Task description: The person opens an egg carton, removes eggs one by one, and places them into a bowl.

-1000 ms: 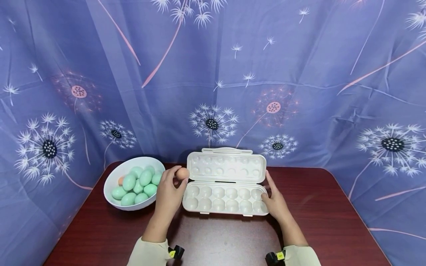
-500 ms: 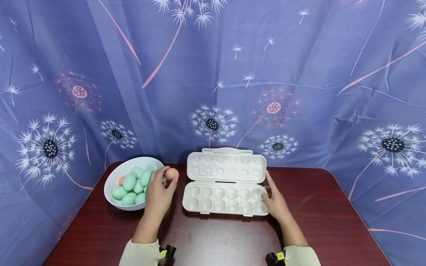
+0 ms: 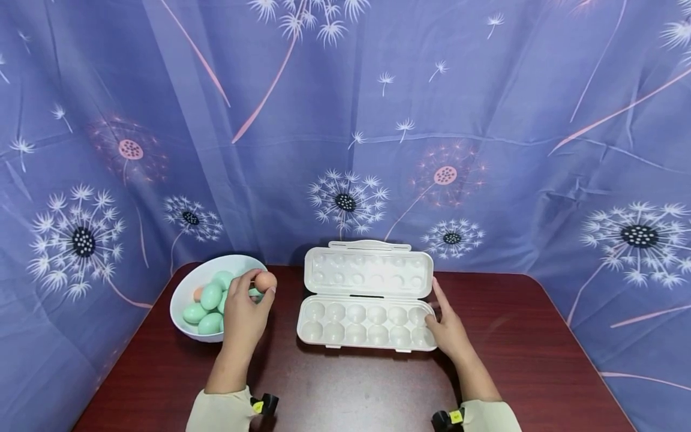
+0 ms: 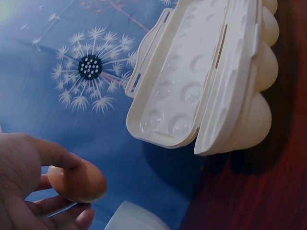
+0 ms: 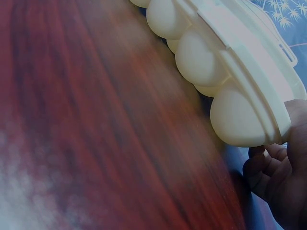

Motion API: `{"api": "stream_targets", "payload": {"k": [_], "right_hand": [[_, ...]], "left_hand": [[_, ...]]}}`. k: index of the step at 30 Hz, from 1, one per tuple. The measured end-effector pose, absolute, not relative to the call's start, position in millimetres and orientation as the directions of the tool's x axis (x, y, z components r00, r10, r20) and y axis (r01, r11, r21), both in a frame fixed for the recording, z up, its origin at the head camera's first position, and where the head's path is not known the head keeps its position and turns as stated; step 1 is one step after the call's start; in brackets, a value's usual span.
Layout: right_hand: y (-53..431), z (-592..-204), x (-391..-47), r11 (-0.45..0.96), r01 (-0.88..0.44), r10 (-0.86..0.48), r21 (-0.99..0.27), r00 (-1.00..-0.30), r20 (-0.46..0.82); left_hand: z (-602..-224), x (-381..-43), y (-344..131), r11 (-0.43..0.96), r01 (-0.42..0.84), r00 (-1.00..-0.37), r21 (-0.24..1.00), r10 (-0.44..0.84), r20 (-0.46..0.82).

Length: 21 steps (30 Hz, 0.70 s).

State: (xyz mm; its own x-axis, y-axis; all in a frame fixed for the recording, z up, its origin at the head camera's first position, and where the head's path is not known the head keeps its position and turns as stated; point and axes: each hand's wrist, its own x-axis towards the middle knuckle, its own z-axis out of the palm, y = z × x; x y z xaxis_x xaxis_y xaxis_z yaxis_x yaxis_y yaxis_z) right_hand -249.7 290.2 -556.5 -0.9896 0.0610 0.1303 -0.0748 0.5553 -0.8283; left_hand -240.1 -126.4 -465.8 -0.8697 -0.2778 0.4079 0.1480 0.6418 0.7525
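Observation:
Between thumb and fingers, my left hand (image 3: 245, 318) pinches a brown egg (image 3: 266, 281) over the right side of a white bowl (image 3: 180, 321). The same brown egg (image 4: 79, 181) shows clearly in the left wrist view. Pale green eggs (image 3: 211, 296) and an orange-brown one (image 3: 197, 294) lie in the bowl; my hand hides some of them. A cream plastic egg carton (image 3: 369, 273) lies with its lid raised in the middle of the table. My right hand (image 3: 452, 333) grips its right end, thumb over the rim and fingers outside.
The dark red-brown wooden table (image 3: 356, 390) carries everything. A blue curtain (image 3: 388, 120) with dandelion prints hangs close behind the carton and bowl, and at both sides.
My left hand has moved left with the brown egg, away from the carton's left end to the bowl's right side. The right hand and carton have stayed in place.

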Motion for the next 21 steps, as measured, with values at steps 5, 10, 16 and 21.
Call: {"api": "stream_targets", "payload": {"k": [5, 10, 16, 21], "right_hand": [[291.1, -557.2, -250.2, 0.560, -0.081, 0.057, -0.825, -0.989, 0.135], [291.0, -557.7, -250.7, 0.564, -0.078, 0.057, -0.822, -0.989, 0.133], [290.5, -556.8, -250.5, 0.560, -0.077, 0.055, -0.825, -0.990, 0.130], [290.0, -555.8, -250.3, 0.556, -0.084, 0.052, -0.827, -0.989, 0.135]], "left_hand": [[-464.5, -241.8, -133.8, 0.637, 0.128, -0.862, 0.761, -0.307, 0.403], [-464.3, -243.3, -139.7, 0.626, 0.116, -0.852, 0.771, -0.336, 0.401], [-464.4, -243.4, -145.9, 0.627, 0.078, -0.855, 0.775, -0.358, 0.375], [-465.3, -243.5, -149.6, 0.626, 0.041, -0.884, 0.779, -0.340, 0.320]]}}
